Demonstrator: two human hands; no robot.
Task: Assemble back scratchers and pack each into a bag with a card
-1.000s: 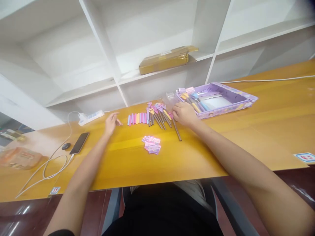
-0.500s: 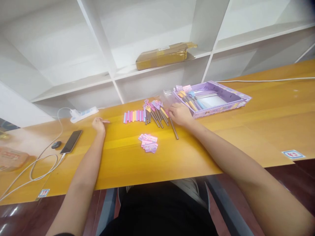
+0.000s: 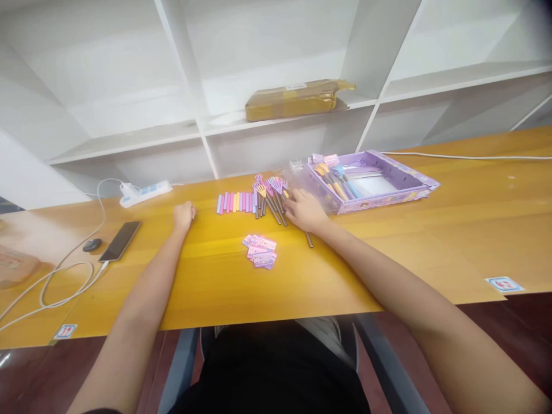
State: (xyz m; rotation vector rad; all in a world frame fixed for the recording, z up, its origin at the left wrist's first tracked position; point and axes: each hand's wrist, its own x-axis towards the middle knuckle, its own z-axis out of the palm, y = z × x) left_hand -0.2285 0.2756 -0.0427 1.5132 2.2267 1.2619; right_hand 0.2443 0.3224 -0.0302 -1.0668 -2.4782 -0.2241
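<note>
My left hand (image 3: 184, 217) rests on the table with its fingers curled into a loose fist and nothing seen in it. My right hand (image 3: 305, 210) is at the right side of a pile of small back scratchers (image 3: 271, 198), with dark metal rods and pink, purple and yellow hand-shaped heads. Its fingers are bent against the pile, and what they hold is hidden. One dark rod (image 3: 309, 240) sticks out from under this hand. Left of the pile lies a row of coloured handle sleeves (image 3: 235, 202). A small heap of printed cards (image 3: 260, 252) lies nearer to me.
A purple box (image 3: 390, 192) with orange and blue utensils stands to the right, clear plastic bags (image 3: 296, 168) beside it. At left are a phone (image 3: 121, 241), a mouse (image 3: 92, 245), cables and a power strip (image 3: 146, 193). A taped parcel (image 3: 291, 102) sits on the shelf.
My left hand's outstretched finger has curled in, and the hand has moved slightly right. My right hand has shifted left and nearer to me, covering more of the pile's right side and the lone rod.
</note>
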